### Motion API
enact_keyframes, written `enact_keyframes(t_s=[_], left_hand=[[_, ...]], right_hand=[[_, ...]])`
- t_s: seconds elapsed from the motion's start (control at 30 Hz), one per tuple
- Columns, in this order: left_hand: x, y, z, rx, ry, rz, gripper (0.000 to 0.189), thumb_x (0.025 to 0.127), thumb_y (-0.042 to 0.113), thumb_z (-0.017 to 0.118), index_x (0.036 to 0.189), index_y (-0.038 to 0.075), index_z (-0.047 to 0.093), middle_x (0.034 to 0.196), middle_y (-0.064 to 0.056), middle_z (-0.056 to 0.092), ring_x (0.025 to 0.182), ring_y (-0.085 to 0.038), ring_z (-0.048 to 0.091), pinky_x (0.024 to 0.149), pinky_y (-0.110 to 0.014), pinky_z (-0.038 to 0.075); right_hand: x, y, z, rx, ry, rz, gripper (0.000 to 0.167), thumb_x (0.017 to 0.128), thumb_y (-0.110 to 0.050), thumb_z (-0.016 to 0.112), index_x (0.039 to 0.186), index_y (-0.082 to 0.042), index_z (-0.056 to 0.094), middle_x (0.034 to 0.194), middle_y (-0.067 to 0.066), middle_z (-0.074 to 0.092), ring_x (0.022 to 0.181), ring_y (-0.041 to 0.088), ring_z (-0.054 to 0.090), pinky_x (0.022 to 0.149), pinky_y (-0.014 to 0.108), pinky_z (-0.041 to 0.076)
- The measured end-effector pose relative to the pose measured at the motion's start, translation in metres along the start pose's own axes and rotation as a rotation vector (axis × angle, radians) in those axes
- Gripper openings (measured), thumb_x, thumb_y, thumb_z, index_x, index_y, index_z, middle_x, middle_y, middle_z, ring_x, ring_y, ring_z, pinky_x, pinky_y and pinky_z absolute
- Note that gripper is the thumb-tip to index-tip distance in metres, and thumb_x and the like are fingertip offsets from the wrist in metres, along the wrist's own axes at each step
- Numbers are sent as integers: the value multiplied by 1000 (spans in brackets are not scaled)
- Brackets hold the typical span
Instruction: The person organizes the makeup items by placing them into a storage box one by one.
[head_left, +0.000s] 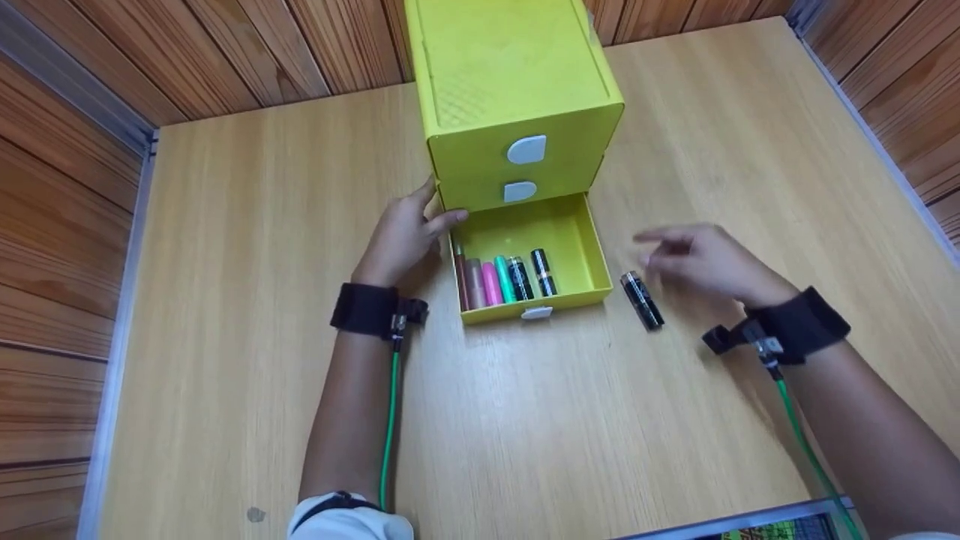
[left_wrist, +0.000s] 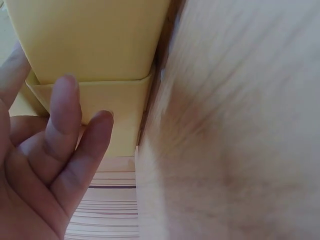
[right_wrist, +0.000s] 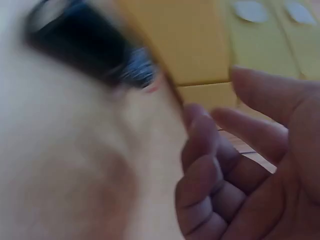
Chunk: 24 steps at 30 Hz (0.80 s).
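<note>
A yellow drawer cabinet (head_left: 517,75) stands on the table with its bottom drawer (head_left: 574,247) pulled out. My left hand (head_left: 401,232) rests at the cabinet's left side, its thumb over the drawer's corner and its other fingers beside the wall, as the left wrist view shows. Inside the drawer, a pink tube (head_left: 491,283), a green tube (head_left: 504,279) and several others line the left part; a black tube (head_left: 543,271) leans nearer the middle. To the drawer's right, a black lipstick-like tube (head_left: 642,301) lies on the table. My right hand (head_left: 701,259) hovers just beside it, fingers loosely bent, holding nothing.
Wood-plank walls (head_left: 225,56) border the table (head_left: 247,300) at the back and sides. Green cables (head_left: 391,420) run from both wristbands. A dark, metal-edged object (head_left: 795,525) shows at the bottom right edge.
</note>
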<state>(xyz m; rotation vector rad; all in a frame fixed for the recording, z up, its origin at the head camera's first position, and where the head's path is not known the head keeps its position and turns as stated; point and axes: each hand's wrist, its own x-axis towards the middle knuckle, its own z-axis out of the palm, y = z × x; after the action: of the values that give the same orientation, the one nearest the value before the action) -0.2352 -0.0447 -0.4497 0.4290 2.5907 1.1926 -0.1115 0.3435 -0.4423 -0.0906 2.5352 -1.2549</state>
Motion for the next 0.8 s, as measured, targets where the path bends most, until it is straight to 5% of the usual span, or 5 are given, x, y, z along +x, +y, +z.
enact_keyframes(t_s=[0.27, 0.8], left_hand=[[0, 0, -2, -2, -12, -11, 93, 82, 64, 60, 155, 21, 21, 59, -6, 49, 46, -20, 48, 45, -30, 42], [2, -1, -3, 1, -13, -1, 88, 86, 56, 63, 154, 16, 23, 58, -10, 54, 51, -26, 58, 48, -32, 44]], right_hand=[[-7, 0, 15, -298, -89, 5, 52, 91, -37, 70, 133, -8, 60, 88, 0, 68, 76, 17, 60, 61, 30, 47], [4, -8, 22, -310, -92, -56, 31, 89, -22, 72, 118, -12, 67, 81, -4, 68, 71, 15, 61, 63, 32, 47]])
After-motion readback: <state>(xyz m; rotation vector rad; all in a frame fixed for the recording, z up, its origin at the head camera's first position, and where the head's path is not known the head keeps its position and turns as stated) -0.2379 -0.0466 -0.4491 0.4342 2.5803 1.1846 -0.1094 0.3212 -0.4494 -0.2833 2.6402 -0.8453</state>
